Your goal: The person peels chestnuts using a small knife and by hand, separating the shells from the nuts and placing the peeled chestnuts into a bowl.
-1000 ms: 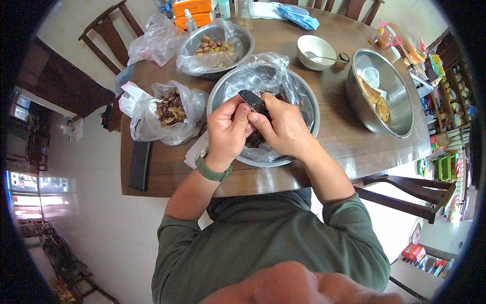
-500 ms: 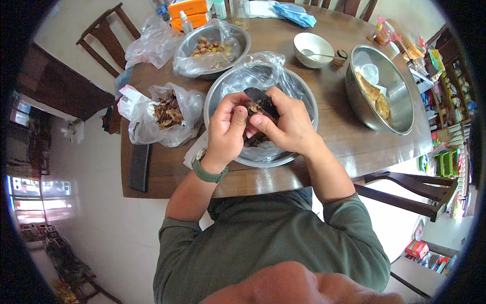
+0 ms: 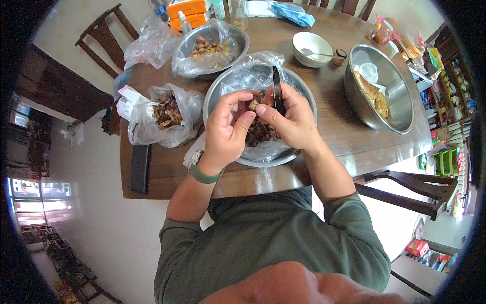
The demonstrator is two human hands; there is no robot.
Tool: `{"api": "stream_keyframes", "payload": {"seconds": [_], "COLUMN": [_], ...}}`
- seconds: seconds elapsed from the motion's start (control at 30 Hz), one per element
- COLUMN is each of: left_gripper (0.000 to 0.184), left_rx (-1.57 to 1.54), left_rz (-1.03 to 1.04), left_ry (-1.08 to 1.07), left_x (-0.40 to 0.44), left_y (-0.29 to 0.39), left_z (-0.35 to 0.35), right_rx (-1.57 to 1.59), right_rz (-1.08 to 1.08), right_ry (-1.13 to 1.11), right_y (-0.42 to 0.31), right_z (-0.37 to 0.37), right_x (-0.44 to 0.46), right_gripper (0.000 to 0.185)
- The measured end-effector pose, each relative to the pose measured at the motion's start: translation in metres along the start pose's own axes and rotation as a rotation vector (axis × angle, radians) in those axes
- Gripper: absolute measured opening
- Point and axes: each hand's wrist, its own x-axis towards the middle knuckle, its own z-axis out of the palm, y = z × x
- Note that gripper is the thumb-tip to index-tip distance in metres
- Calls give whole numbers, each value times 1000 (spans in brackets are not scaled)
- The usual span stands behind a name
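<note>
Both hands are over a metal basin [image 3: 209, 109] lined with a clear plastic bag [image 3: 263, 60]. My left hand [image 3: 227, 129], with curled fingers, holds a small, partly peeled chestnut [image 3: 253, 105]. My right hand [image 3: 293, 121] is closed on a knife [image 3: 276, 83], its dark blade pointing away from me, while the right thumb touches the chestnut. Dark brown shell pieces [image 3: 260, 134] lie in the basin below; my hands hide part of them.
Behind on the left, a metal bowl [image 3: 244, 48] holds several chestnuts [image 3: 203, 45]. An open plastic bag [image 3: 190, 109] of dry brown pieces is beside the basin, near a black phone-like slab [image 3: 139, 168]. On the right are a white bowl [image 3: 311, 38] and a large steel bowl [image 3: 400, 101].
The knife has swung from lying across the chestnut to upright, away from it. My hands have opened apart slightly, showing the chestnut and more of the shells below.
</note>
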Motion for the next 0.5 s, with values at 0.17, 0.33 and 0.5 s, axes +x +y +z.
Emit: {"api": "stream_keyframes", "payload": {"seconds": [0.17,0.33,0.5], "left_gripper": [23,27,35], "left_rx": [-10,-334,-586], "left_rz": [-90,-193,-421], "left_ry": [-27,-6,-20], "left_x": [-3,2,2], "left_y": [-1,-6,-9], "left_z": [-5,-11,-16], "right_rx": [88,6,-186], "right_rz": [42,51,-32], "right_ry": [-47,-18,-28], "right_y": [12,2,7], "right_z": [-4,-1,-6], "right_x": [0,2,4], "right_gripper": [22,18,23]}}
